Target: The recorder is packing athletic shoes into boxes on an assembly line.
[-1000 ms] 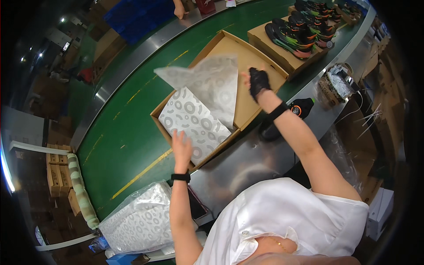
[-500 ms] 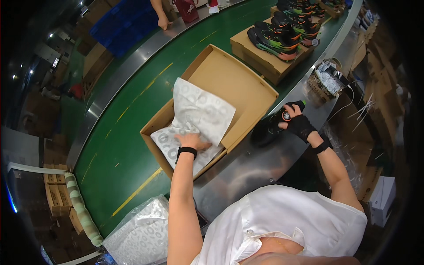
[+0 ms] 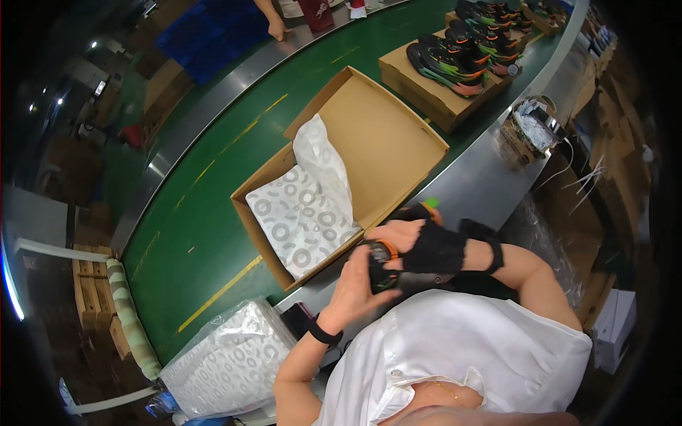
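Note:
A black sneaker (image 3: 384,275) with orange trim and a green tip is held low in front of me, just past the near edge of the shoebox. My right hand (image 3: 426,245), in a black fingerless glove, grips it from above. At its near end my left hand (image 3: 353,285), bare with a black wristband, cups the shoe between thumb and fingers. Both hands partly cover it, so I cannot tell whether a second shoe is with it. An open brown shoebox (image 3: 387,117) lies on the green belt, lined with white ring-patterned paper (image 3: 302,220) whose one flap stands up.
Several black sneakers (image 3: 447,67) stand on a closed box (image 3: 426,92) at the far right. A small basket (image 3: 522,131) sits on the metal edge. Plastic-wrapped patterned paper (image 3: 227,362) lies near left, beside a dark phone (image 3: 297,317). Across the belt another person's hand (image 3: 277,30) rests.
My left hand has left the paper in the box and come back to the sneaker. My right hand has brought the sneaker leftward and nearer. The raised paper flap has folded narrower.

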`<control>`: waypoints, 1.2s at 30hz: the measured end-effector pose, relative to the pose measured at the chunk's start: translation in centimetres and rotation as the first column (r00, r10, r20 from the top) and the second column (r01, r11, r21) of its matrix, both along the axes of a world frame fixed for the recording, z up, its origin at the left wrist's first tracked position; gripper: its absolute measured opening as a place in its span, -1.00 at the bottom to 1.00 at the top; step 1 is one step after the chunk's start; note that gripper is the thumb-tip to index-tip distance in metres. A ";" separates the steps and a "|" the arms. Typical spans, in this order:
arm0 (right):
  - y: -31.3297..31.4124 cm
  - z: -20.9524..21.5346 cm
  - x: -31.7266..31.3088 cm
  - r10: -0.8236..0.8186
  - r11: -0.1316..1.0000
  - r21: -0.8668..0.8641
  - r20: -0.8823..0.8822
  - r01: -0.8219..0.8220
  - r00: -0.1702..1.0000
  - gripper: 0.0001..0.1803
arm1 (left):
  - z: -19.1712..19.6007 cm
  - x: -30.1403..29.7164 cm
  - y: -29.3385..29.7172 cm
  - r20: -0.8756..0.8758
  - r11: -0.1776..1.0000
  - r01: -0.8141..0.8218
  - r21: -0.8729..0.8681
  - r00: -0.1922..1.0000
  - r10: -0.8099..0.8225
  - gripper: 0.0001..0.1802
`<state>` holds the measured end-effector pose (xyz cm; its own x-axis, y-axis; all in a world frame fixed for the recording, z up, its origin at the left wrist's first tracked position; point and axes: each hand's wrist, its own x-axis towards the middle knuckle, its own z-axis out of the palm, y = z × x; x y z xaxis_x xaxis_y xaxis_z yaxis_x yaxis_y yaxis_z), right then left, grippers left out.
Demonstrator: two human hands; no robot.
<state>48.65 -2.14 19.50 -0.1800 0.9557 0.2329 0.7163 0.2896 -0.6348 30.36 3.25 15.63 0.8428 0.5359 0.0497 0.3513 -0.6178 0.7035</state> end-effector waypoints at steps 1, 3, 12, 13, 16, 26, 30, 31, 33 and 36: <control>1.2 0.2 -1.2 0.064 0.994 0.086 0.005 -0.064 0.998 -0.47 | 0.1 -0.1 0.0 -0.005 0.989 -0.129 -0.068 0.992 0.129 -0.20; 3.0 1.9 -3.5 0.109 0.994 -0.012 0.091 -0.108 0.990 -0.51 | 0.6 -1.9 1.0 0.102 0.981 -0.187 -0.048 0.976 0.191 -0.32; 11.3 -4.6 -2.0 -0.582 0.801 0.018 0.257 0.598 0.772 -0.05 | -1.9 -11.7 3.2 0.196 0.318 -0.152 -0.936 0.525 0.828 -0.56; 12.1 -9.2 0.0 -0.534 0.845 -0.041 -0.127 0.534 0.836 0.01 | -1.7 -10.9 4.0 0.204 0.323 -0.143 -0.936 0.525 0.826 -0.56; 11.8 -10.3 1.8 -0.692 0.720 -0.409 -0.484 0.561 0.536 -0.35 | -1.5 -8.9 7.6 0.215 0.217 0.048 -0.975 0.456 0.864 -0.57; 11.4 -4.3 -1.6 -0.373 0.894 -0.107 -0.714 0.434 0.592 -0.32 | -10.0 -0.6 15.6 -0.274 0.296 -0.365 -0.883 0.911 0.307 -0.36; 14.1 -7.9 -5.9 -0.141 0.980 0.060 -0.464 0.189 0.874 -0.37 | -8.7 -1.5 15.4 0.023 0.314 -0.113 -0.943 0.917 0.398 -0.62; 14.2 -8.5 -7.1 -0.065 0.994 0.056 -0.370 0.092 0.927 -0.34 | -8.5 -3.2 16.5 0.061 0.467 -0.174 -0.867 0.893 0.446 -0.71; 13.9 -8.9 -10.1 0.027 0.984 -0.167 -0.227 -0.066 0.973 -0.26 | -8.7 -7.4 16.5 0.191 0.422 -0.316 -0.850 0.563 0.804 -0.72; 14.2 -11.7 -12.2 0.174 0.902 -0.419 0.133 -0.104 0.976 -0.21 | -6.2 -8.8 15.0 0.374 0.501 -0.622 -0.602 0.334 0.865 -0.65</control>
